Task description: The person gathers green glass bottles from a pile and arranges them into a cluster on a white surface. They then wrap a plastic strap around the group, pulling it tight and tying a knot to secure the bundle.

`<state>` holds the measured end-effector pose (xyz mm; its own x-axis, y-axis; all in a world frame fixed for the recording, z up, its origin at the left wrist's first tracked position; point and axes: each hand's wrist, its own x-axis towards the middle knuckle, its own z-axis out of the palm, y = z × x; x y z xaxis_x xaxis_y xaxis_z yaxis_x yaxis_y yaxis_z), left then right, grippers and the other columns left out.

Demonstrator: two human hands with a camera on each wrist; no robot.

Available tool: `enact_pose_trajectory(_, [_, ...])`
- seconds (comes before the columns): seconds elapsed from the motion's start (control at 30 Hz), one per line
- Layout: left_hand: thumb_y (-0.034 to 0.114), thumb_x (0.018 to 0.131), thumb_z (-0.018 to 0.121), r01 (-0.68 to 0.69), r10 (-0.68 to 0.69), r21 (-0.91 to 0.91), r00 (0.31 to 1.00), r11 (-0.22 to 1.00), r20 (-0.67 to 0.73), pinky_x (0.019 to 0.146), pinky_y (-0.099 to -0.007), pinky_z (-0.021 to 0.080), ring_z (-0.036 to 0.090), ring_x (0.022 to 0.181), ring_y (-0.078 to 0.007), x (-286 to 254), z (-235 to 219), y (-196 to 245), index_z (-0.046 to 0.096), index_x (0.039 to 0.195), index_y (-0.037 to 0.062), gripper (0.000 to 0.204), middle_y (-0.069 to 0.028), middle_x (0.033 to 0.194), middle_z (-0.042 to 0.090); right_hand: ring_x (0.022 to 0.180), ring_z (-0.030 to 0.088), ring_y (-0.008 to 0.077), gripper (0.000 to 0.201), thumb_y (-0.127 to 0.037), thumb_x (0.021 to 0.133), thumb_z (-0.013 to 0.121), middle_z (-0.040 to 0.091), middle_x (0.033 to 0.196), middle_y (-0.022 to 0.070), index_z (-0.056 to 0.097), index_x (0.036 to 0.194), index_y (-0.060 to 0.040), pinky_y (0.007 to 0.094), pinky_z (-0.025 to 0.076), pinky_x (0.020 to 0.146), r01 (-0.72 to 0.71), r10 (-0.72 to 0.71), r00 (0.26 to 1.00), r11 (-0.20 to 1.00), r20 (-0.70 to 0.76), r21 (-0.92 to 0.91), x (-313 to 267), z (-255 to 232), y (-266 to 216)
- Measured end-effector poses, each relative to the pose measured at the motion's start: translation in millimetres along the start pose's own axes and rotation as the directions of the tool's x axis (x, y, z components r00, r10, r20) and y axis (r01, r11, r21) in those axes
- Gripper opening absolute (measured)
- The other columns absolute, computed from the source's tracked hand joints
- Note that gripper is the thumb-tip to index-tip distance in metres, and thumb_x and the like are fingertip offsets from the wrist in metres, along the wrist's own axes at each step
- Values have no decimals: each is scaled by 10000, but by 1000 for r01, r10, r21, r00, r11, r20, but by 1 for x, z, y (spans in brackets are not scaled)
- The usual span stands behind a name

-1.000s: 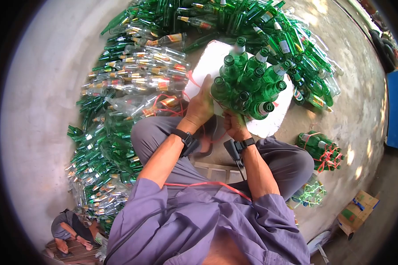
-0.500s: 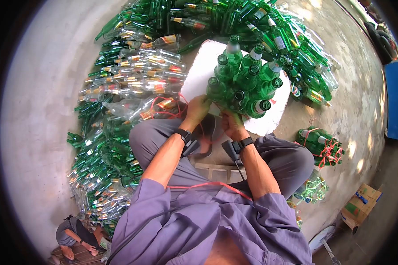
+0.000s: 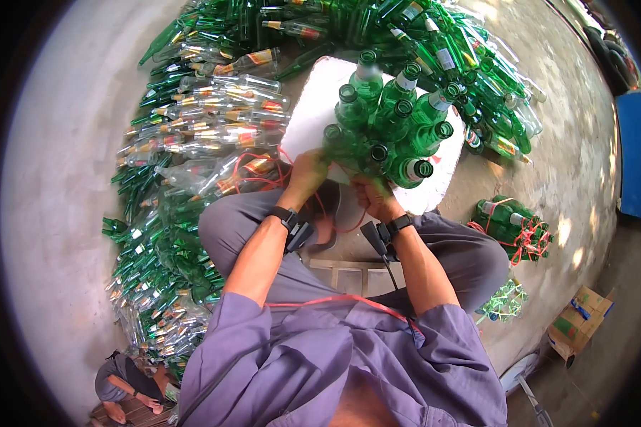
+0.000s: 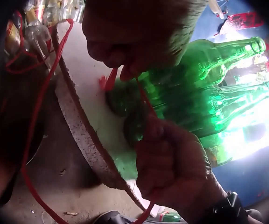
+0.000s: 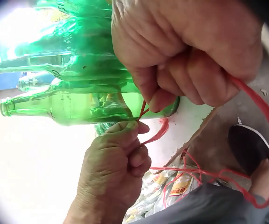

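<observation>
Several green glass bottles (image 3: 395, 117) stand upright in a tight cluster on a white foam block (image 3: 308, 117). At the near side of their bases, my left hand (image 3: 308, 174) pinches red plastic twine between thumb and fingers, its loose end sticking out in the right wrist view. My right hand (image 3: 376, 198) grips the same red twine (image 5: 264, 105), with a short stretch drawn between both hands close against the bottles. From the right fist, a longer length of twine loops down and away. Part of the twine around the bottles is hidden by the hands.
Rows of clear and green bottles (image 3: 228, 135) lie piled at the left, more green bottles (image 3: 441, 60) beyond the block. At right are a bottle bundle (image 3: 513, 228) tied with red twine and a cardboard box (image 3: 580, 324). Another person (image 3: 128, 388) crouches at lower left.
My left hand has come down from beside the bottles, its fingers closing onto the twine near the right hand. The right hand stays near the bottle bases. The head view has shifted slightly.
</observation>
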<state>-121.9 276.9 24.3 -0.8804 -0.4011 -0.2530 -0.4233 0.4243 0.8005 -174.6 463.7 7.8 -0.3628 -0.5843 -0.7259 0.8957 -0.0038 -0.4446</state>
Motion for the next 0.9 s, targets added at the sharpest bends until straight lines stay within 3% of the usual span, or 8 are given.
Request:
enact_pose_trajectory(0.2, [149, 883, 562, -90, 90, 42, 996, 995, 7, 667, -421, 487, 656, 750, -366, 3, -4, -4, 675, 917, 20, 175, -215, 803, 661, 423, 281, 32, 186, -143, 864, 642, 372, 562, -91, 516, 728, -136, 217, 170, 391, -18, 18, 999, 1000, 31, 6, -1, -2, -2])
enact_pose_trajectory(0.27, [149, 882, 566, -79, 78, 65, 997, 995, 20, 672, -427, 486, 651, 765, -381, 5, -4, -8, 674, 919, 17, 174, -223, 815, 659, 428, 321, 51, 129, -140, 859, 651, 482, 617, -46, 573, 767, -98, 222, 216, 395, -10, 10, 999, 1000, 44, -14, -3, -2, -5])
enact_pose_trajectory(0.47, [145, 872, 576, -36, 31, 121, 999, 992, 40, 692, -452, 480, 633, 819, -426, 0, -5, 2, 670, 921, 4, 176, -250, 848, 647, 445, 389, 57, 143, -129, 858, 652, 521, 641, -28, 573, 744, -92, 217, 283, 396, -40, 48, 996, 995, 80, -96, -3, -9, -15])
enact_pose_trajectory(0.6, [134, 852, 588, -47, 42, 90, 998, 995, 54, 697, -462, 476, 623, 826, -439, -6, -6, 13, 666, 919, 0, 169, -254, 844, 642, 442, 394, 63, 147, -130, 853, 653, 529, 640, -25, 585, 732, -81, 216, 286, 396, -88, 104, 991, 981, 83, -174, 2, -21, -20])
enact_pose_trajectory(0.73, [129, 840, 599, -54, 49, 112, 998, 992, 50, 694, -461, 476, 619, 826, -442, -1, -3, 5, 665, 921, -1, 166, -251, 842, 643, 443, 305, 32, 160, -127, 851, 654, 421, 627, -69, 527, 755, -123, 205, 192, 386, -44, 51, 998, 977, 30, -210, -4, -14, -26])
enact_pose_trajectory(0.8, [109, 868, 589, -106, 105, 89, 994, 990, 14, 659, -372, 493, 669, 707, -250, -2, -1, 1, 673, 890, -34, 167, -221, 764, 665, 442, 312, 34, 161, -126, 848, 657, 432, 630, -64, 528, 752, -123, 203, 195, 383, -78, 85, 996, 975, 21, -209, -6, -11, -27])
enact_pose_trajectory(0.83, [109, 868, 589, -108, 108, 91, 994, 990, 11, 659, -372, 493, 669, 707, -250, -2, -2, -1, 673, 890, -34, 167, -221, 764, 665, 441, 311, 36, 160, -126, 847, 655, 436, 629, -63, 529, 749, -124, 204, 195, 383, -84, 92, 995, 974, 31, -211, -6, -13, -27])
enact_pose_trajectory(0.9, [148, 851, 583, -108, 105, 78, 993, 991, 49, 684, -468, 475, 614, 812, -445, 0, -1, -3, 666, 912, 3, 178, -247, 829, 641, 441, 311, 38, 160, -126, 847, 654, 440, 629, -61, 530, 746, -124, 205, 196, 384, -86, 97, 994, 972, 41, -219, -5, -16, -28])
